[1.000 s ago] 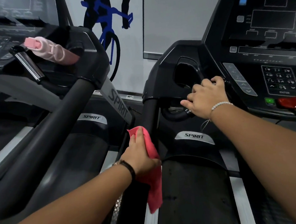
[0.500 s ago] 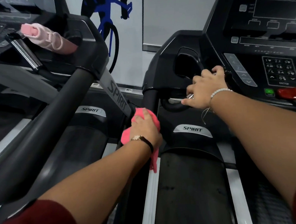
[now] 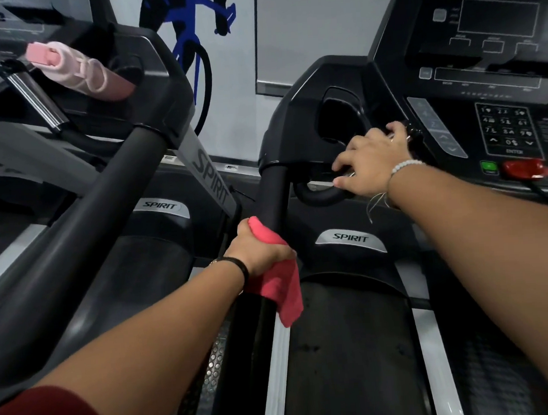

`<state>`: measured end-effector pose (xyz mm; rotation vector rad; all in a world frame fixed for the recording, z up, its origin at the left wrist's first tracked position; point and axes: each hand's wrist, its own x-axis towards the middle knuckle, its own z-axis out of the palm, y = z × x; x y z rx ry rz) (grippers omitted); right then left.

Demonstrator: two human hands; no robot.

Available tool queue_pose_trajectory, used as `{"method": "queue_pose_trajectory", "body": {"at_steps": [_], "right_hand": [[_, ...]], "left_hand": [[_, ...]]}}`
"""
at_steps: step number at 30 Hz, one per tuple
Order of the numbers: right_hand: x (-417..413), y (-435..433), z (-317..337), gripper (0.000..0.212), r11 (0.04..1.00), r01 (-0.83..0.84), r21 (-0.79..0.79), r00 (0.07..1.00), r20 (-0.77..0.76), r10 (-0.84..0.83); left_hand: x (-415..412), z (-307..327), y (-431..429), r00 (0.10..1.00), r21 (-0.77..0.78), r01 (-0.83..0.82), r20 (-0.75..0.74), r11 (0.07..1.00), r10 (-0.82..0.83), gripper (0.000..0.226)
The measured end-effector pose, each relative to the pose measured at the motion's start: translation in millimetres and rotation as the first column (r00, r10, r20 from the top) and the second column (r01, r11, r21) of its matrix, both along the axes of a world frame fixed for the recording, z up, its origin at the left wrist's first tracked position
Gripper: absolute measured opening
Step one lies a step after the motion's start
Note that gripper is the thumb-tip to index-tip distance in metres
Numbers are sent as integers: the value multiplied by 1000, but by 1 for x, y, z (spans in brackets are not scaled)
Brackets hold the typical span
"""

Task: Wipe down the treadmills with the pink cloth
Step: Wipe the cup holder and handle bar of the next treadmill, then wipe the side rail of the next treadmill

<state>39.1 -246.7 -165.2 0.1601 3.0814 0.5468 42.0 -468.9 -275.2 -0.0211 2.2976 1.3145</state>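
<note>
My left hand point(image 3: 258, 251) grips the pink cloth point(image 3: 282, 285), wrapped around the black left handrail point(image 3: 275, 194) of the right treadmill point(image 3: 351, 239). A loose end of the cloth hangs below my fist. My right hand point(image 3: 371, 161) rests on the curved pulse-grip bar point(image 3: 320, 196) under the console point(image 3: 498, 65), fingers curled over it. A second treadmill point(image 3: 160, 208) stands to the left with its thick black handrail point(image 3: 84, 225) running toward me.
A pink water bottle point(image 3: 78, 70) lies in the left treadmill's cup holder. A red safety key point(image 3: 527, 169) and green button sit at the right console's lower edge. The black belt point(image 3: 349, 356) runs below. A wall with a blue cyclist graphic point(image 3: 191, 36) is behind.
My left hand slid the cloth up the handrail from lower down, then settled in a firm grip around it. My right hand stayed on the pulse-grip bar.
</note>
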Motion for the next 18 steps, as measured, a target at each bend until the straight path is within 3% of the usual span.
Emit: {"method": "queue_pose_trajectory", "body": {"at_steps": [3,5,7,8,10,12,14,15,16,18], "right_hand": [[20,-55,-26,30,932,-122,-342,982,-178,63],[41,-107,-57,32,795,-142,-590,982,-185,38],[57,-149,-81,43,618,-61,-784,991,-120,-54],[63,-159,-90,48,549,-26,-835,989,-104,-110],[67,-164,-102,50,549,-35,-835,985,-123,-124],[69,-162,-109,44,601,-62,-797,992,-117,-52],[70,-160,-111,46,585,-58,-809,995,-95,-32],[70,-161,-111,50,562,-60,-825,994,-102,-43],[72,-162,-110,53,529,-57,-846,992,-108,-66],[75,-164,-109,62,458,-38,-888,988,-104,-119]], "left_hand": [[-3,-5,1,1000,4,-5,-11,1000,5,110],[-6,-7,-4,997,17,81,-10,997,-81,113],[-7,-3,-20,961,7,275,15,961,-275,123],[-7,-1,-31,927,-31,374,33,927,-373,129],[-14,8,-64,836,-254,525,-25,813,-548,134],[-28,23,-107,749,-555,342,-327,759,-577,108],[-45,34,-151,589,-660,-27,-617,750,-521,83],[-56,33,-174,576,-697,-155,-640,700,-509,82],[-65,28,-195,635,-765,-197,-576,613,-514,86],[-72,9,-226,751,-892,-111,-364,438,-552,90]]}}
